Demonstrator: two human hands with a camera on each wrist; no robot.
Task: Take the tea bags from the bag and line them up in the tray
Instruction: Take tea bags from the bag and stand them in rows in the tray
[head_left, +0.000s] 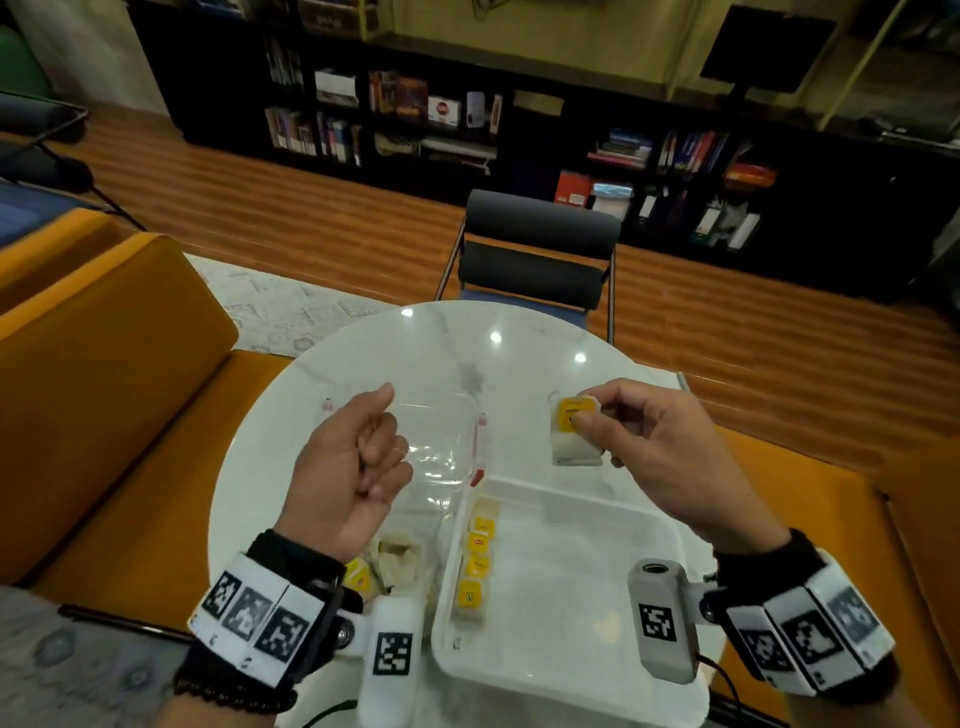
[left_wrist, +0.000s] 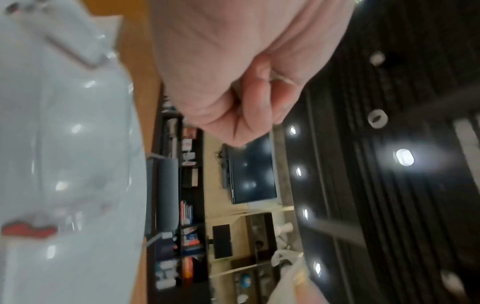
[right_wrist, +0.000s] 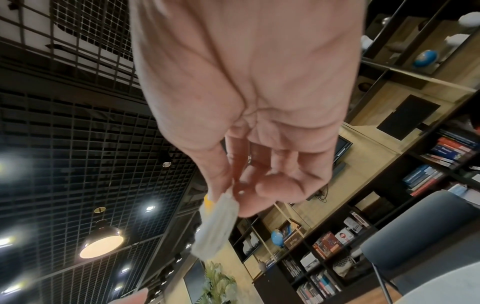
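My right hand (head_left: 582, 413) is raised above the table beyond the tray and pinches a white tea bag (head_left: 571, 449) by its yellow tag; the bag hangs below the fingers. In the right wrist view the tea bag (right_wrist: 215, 230) dangles from thumb and forefinger of that hand (right_wrist: 233, 191). My left hand (head_left: 382, 431) hovers palm up over the clear zip bag (head_left: 441, 457), fingers curled, nothing visible in it (left_wrist: 249, 98). More tea bags (head_left: 395, 561) lie inside the zip bag near my wrist. The white tray (head_left: 571, 571) holds a row of several tea bags (head_left: 477, 564) along its left wall.
Everything sits on a round white marble table (head_left: 363, 358). A dark chair (head_left: 535, 249) stands at the far edge. Orange seats flank the table on the left (head_left: 104, 389) and right (head_left: 831, 493). Black bookshelves line the back wall.
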